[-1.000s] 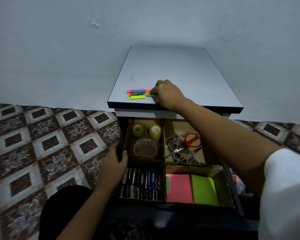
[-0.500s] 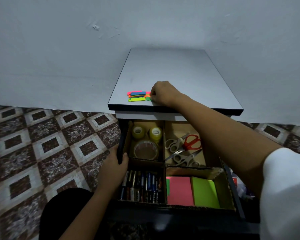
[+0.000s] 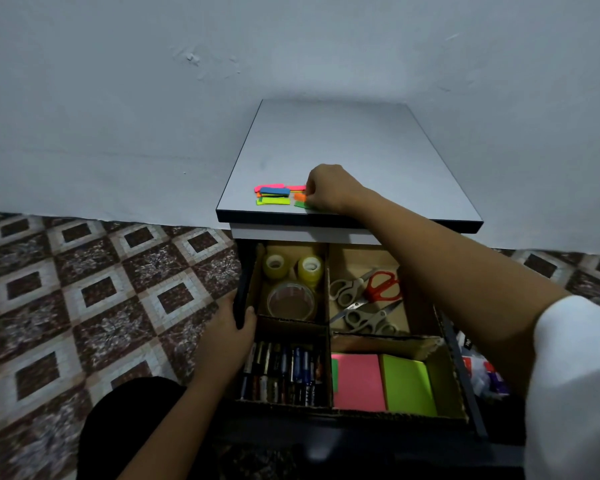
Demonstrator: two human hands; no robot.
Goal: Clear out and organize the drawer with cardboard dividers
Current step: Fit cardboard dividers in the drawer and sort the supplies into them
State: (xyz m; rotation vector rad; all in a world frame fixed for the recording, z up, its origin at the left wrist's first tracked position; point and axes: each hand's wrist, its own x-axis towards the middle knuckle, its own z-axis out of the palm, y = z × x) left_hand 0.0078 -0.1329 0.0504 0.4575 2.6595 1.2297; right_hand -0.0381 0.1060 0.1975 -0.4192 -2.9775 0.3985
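The open drawer (image 3: 459, 344) holds cardboard dividers (image 3: 327, 289) that make four compartments. Tape rolls (image 3: 291, 282) fill the back left, scissors (image 3: 368, 296) the back right, pens and markers (image 3: 284, 372) the front left, pink and green sticky note pads (image 3: 381, 382) the front right. On the cabinet top (image 3: 343, 140) lies a small pile of coloured sticky flags (image 3: 274, 195). My right hand (image 3: 329, 188) rests on the top with curled fingers pinching the flags at the pile's right end. My left hand (image 3: 229, 337) grips the drawer's left side wall.
The cabinet stands against a pale wall (image 3: 118, 98). Patterned floor tiles (image 3: 101, 299) lie to the left. A plastic bag with packaging (image 3: 482, 368) sits on the floor right of the drawer. My dark-clad knee (image 3: 129, 420) is at the bottom left.
My right hand has stayed at the right end of the flag pile, its fingers shifting slightly over the orange and green flags. The left hand keeps its grip on the drawer side.
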